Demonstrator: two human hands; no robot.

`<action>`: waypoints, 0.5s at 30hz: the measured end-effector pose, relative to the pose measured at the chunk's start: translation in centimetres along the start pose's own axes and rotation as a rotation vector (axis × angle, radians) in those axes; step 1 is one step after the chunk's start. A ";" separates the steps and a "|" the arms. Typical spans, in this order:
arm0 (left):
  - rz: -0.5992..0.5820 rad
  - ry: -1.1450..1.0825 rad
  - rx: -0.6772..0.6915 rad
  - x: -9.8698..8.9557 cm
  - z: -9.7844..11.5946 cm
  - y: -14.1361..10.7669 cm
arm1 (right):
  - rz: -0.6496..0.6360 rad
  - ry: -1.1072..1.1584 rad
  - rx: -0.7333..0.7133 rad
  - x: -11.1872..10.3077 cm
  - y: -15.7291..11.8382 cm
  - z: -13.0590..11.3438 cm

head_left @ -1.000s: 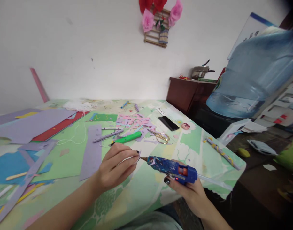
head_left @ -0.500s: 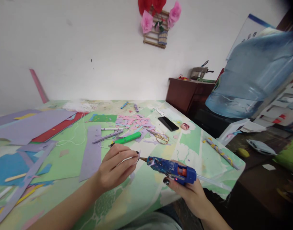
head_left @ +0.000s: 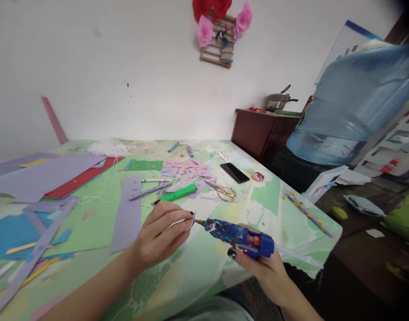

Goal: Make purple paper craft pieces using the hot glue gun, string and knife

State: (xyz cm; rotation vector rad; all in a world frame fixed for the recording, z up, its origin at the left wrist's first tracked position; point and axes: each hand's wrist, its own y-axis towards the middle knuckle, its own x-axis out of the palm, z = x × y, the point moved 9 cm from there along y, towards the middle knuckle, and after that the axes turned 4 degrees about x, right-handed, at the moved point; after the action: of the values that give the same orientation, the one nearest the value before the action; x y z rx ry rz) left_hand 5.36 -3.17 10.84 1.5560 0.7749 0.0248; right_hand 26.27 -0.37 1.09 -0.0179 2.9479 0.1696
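My right hand (head_left: 269,269) is wrapped round a blue glue gun (head_left: 237,235), which lies level with its nozzle toward the left and a small red light lit. A clear glue stick (head_left: 298,255) sticks out behind it. Between the fingertips of my left hand (head_left: 166,232) is a small scrap of pale purple paper (head_left: 195,215), mostly covered by the fingers. The nozzle tip meets or almost meets this scrap. A thin white cord (head_left: 178,221) runs along the same fingers. Just beyond my left hand lies a green tool with a dark tip (head_left: 178,193).
Gold-handled scissors (head_left: 226,193), a black phone (head_left: 235,172) and a heap of pink paper snippets (head_left: 186,169) lie farther back. Coloured sheets cover the left side, including a purple strip (head_left: 126,214). A yellow-wrapped stick (head_left: 307,213) rests near the right edge, below a large water bottle (head_left: 354,107).
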 end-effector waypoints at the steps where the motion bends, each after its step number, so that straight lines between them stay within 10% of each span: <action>1: 0.000 -0.001 0.002 0.0 0.0 0.0 | -0.003 -0.004 -0.006 0.0 0.0 -0.1; 15: 0.003 -0.024 -0.002 0.1 -0.1 -0.1 | 0.011 -0.021 -0.032 -0.1 0.0 -0.4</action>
State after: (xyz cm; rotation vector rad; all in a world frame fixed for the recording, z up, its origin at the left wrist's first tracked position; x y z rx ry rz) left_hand 5.35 -3.04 10.70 1.5533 0.7538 0.0092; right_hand 26.25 -0.45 1.50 -0.0040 2.9245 0.2179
